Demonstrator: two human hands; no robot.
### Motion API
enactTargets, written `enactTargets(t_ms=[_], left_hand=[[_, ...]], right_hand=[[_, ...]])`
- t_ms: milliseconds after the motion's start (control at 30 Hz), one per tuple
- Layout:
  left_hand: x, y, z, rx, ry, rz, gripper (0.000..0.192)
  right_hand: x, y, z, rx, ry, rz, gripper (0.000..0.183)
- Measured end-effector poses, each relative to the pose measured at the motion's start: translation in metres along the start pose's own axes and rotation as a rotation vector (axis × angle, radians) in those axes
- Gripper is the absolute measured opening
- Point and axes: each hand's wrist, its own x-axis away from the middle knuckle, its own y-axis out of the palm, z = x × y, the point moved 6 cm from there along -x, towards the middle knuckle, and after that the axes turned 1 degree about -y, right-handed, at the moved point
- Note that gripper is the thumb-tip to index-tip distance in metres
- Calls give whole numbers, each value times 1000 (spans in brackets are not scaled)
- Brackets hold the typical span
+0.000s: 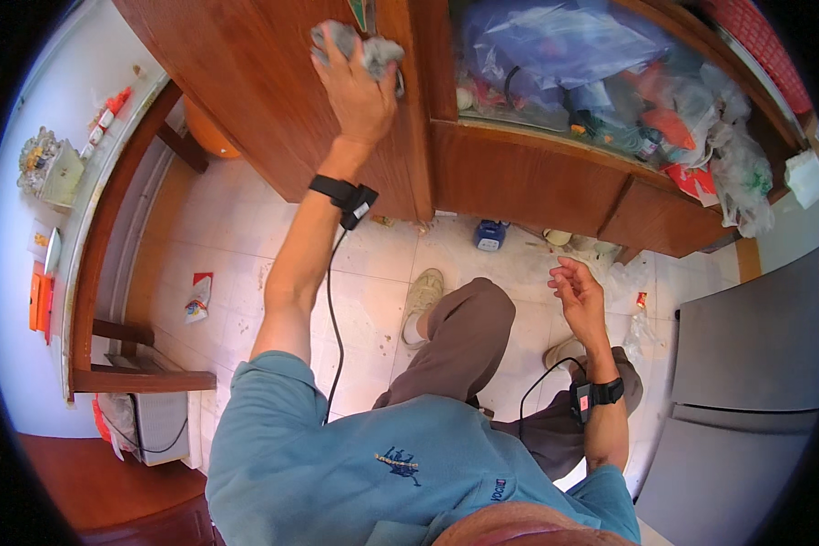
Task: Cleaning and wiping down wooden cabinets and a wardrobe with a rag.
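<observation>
My left hand [358,95] presses a crumpled grey cloth [382,54] against a brown wooden cabinet door [259,75], close to its right edge. The cloth bunches out past my spread fingers. A small green piece [359,12] shows on the wood just above it. My right hand [580,293] hangs in the air over the tiled floor with its fingers loosely curled and apart, holding nothing. To the right of the door, a glass-fronted cabinet section [512,119] shows plastic bags [559,41] and other loose items inside.
A blue device [490,235] sits on the floor by the cabinet base. Wrappers lie on the tiles, one packet [198,300] at left. A grey refrigerator [744,334] stands at right. The left table [102,225] holds small items. Cables run from both wrist straps.
</observation>
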Motion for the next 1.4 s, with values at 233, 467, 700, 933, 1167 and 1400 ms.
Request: enactTargets(t_ms=[233,467,700,933,1167,1400], left_hand=[[219,21,-17,59,-422,-262,73],[95,-12,-63,48,-371,-38,68],[-59,-52,-119,72,40,-78,59],[266,30,-66,92,-973,57,67],[376,70,-49,838,-1863,362,76],[105,27,8,450,-821,243,74]], right_hand=[[-6,4,15,12,3,-3,29],[-8,3,23,-13,17,-5,28],[-4,6,18,-12,73,-28,29],[2,-6,21,5,128,26,30],[-2,8,16,-5,81,-24,31],[4,0,18,22,88,-53,32]])
